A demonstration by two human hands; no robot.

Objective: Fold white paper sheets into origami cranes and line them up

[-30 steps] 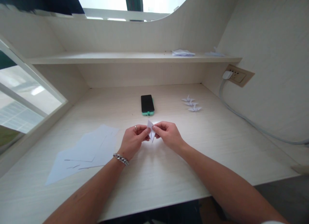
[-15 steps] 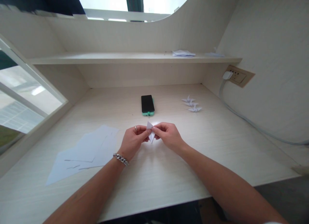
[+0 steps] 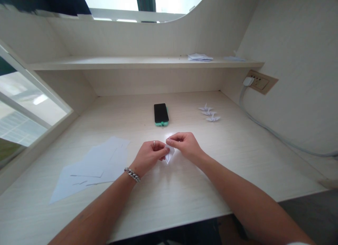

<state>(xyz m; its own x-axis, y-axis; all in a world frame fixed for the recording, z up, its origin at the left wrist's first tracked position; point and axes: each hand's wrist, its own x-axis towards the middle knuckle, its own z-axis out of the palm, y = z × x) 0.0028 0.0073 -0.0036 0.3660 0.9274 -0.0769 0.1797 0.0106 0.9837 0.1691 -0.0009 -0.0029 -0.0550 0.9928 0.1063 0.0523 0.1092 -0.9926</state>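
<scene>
A small piece of folded white paper (image 3: pixel 169 155) is between my two hands, low over the middle of the desk, its pointed end towards me. My left hand (image 3: pixel 151 153), with a ring and a chain bracelet, pinches its left side between thumb and fingers. At its upper edge, the thumb and fingertips of my right hand (image 3: pixel 186 144) are closed on the paper. Part of the paper is hidden behind my fingers. Three folded paper cranes (image 3: pixel 209 113) stand in a close row at the back right.
Beyond my hands lies a black phone (image 3: pixel 161 113) with a green case or stand. White paper sheets (image 3: pixel 89 167) overlap on the left. A shelf (image 3: pixel 126 63) with folded papers (image 3: pixel 200 57) runs along the back. A grey cable (image 3: pixel 274 133) hangs from the wall socket (image 3: pixel 262 82) on the right.
The folded paper has turned and come slightly towards me, showing a broader face. My right hand has shifted its pinch to the paper's upper edge; my left hand still holds on.
</scene>
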